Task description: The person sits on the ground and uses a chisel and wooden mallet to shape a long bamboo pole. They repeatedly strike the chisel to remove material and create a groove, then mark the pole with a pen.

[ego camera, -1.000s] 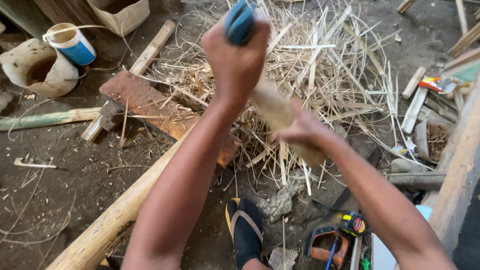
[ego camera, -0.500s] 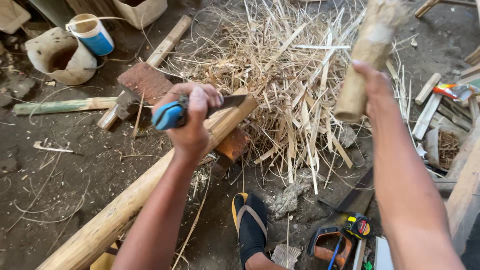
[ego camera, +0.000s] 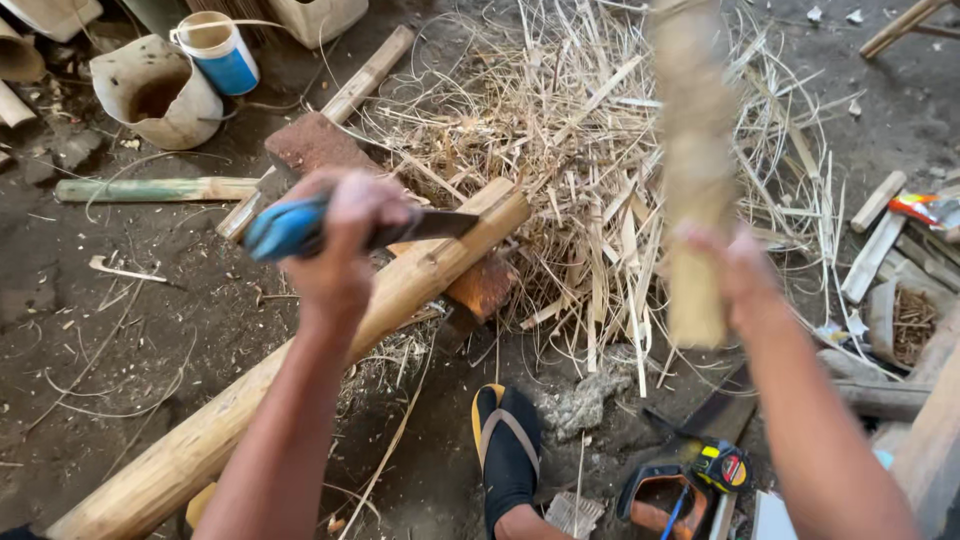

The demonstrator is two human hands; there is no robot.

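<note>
**Earth-floor bamboo workshop**

Here's a rough, hand-tool workshop, set low to the ground. The dirt floor (ego camera: 130, 330) is littered with a big heap of split bamboo strips (ego camera: 590, 170), a long bamboo pole (ego camera: 290, 390) propped across a brick (ego camera: 480, 285), offcuts (ego camera: 875, 230) at the right, and a tape measure (ego camera: 722, 465) near a sandalled foot (ego camera: 508, 445). Buckets (ego camera: 160, 95) stand at the top left.

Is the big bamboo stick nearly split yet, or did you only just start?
Just started. Already done: a big heap of thin strips from cutting. In hand: the left hand holds the blue-handled knife, blade set into the long pole's end; the right hand raises a wooden mallet. Left: nearly the whole pole looks uncut.
</note>
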